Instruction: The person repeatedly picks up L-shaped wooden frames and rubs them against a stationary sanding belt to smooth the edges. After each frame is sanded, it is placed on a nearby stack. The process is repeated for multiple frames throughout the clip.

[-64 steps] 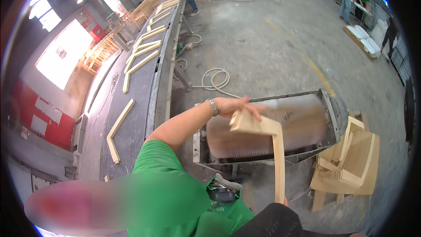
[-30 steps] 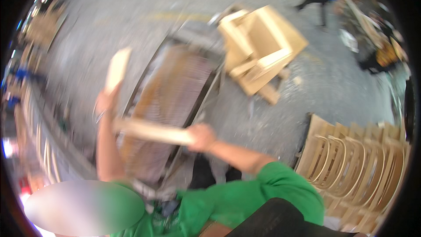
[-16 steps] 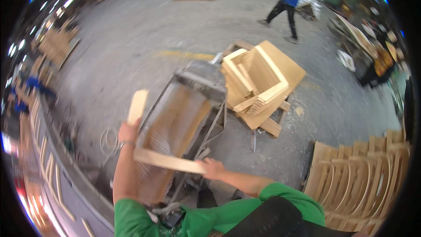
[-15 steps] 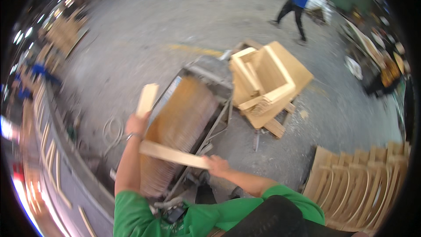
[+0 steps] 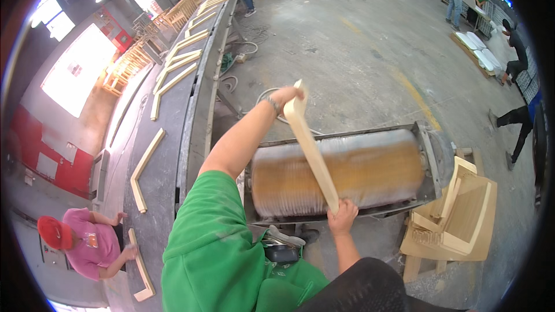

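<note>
- Since half a second ago the view has swung back leftward: the long conveyor with bent wooden parts fills the left side again, and the wooden strip [image 5: 312,147], then held nearly level across the machine, now stands steeply slanted over the sanding drum [image 5: 341,176].
- Nearest: the right hand [image 5: 342,218] is closed around the strip's lower end, just in front of the drum's near edge.
- Middle: the strip, pale and slightly curved, crosses the blurred, brownish drum; whether it touches the drum surface cannot be told.
- Upper end: the left hand [image 5: 283,97], a watch at its wrist, clasps the strip's top, arm stretched out past the drum's far left corner.
- Handling, as judged: the piece looks light and stiff, smooth bare wood; a hold at both ends, as shown, keeps fingers clear of the drum and gives control of tilt.
- Right of the machine: a stack of pale wooden frames [image 5: 457,219] sits on the floor.
- Left: the conveyor [image 5: 167,138] carries angled wooden parts; a person in a pink shirt [image 5: 87,245] rests a hand on one.
- Far: other people stand on the concrete floor [image 5: 358,34].
</note>
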`<state>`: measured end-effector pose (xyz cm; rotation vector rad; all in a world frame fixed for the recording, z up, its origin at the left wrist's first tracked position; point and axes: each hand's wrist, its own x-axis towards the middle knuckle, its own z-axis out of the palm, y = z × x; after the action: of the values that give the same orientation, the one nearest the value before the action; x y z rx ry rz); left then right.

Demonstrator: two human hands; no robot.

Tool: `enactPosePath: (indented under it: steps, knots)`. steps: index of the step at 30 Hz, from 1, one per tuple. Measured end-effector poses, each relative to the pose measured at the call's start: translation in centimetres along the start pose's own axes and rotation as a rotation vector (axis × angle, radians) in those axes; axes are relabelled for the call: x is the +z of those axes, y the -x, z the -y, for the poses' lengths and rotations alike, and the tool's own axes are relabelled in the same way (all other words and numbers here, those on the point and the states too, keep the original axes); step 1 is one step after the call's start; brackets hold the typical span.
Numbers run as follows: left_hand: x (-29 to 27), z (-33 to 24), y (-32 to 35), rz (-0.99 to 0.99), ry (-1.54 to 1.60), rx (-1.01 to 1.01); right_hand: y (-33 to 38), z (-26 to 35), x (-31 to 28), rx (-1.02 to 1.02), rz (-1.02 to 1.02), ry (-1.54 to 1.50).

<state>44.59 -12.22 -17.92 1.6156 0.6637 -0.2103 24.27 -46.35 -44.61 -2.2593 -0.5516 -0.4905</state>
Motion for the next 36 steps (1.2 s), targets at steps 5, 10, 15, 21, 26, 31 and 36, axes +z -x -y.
enactPosePath:
  steps: [5,10,15,21,26,31,36]
  knots:
    - [1.5,-3.8,-4.1,0.099,-0.144,-0.044,-1.8,-1.1,-0.3,0.021,-0.026,0.069]
    - [10.0,6.7,-1.7,0.001,-0.135,-0.145,6.2,-5.1,-4.5,-0.007,0.032,-0.025]
    - [6.8,12.3,11.7,0.216,0.139,-0.025,10.8,-5.0,-13.5,0.282,0.339,-0.019]
    - [-3.3,27.3,35.2,-0.23,0.18,-0.096,8.0,2.4,-17.7,-0.375,0.487,0.098]
    - [-9.5,41.9,52.6,-0.718,0.669,-0.142,5.5,12.4,-13.9,-0.74,0.672,-0.098]
    - [-9.6,58.9,72.7,-1.236,1.106,0.167,4.6,16.3,-10.8,-0.747,0.767,-0.234]
    - [-5.2,70.3,92.2,-1.657,1.026,0.322,6.9,12.5,-10.0,-0.576,0.98,-0.26]
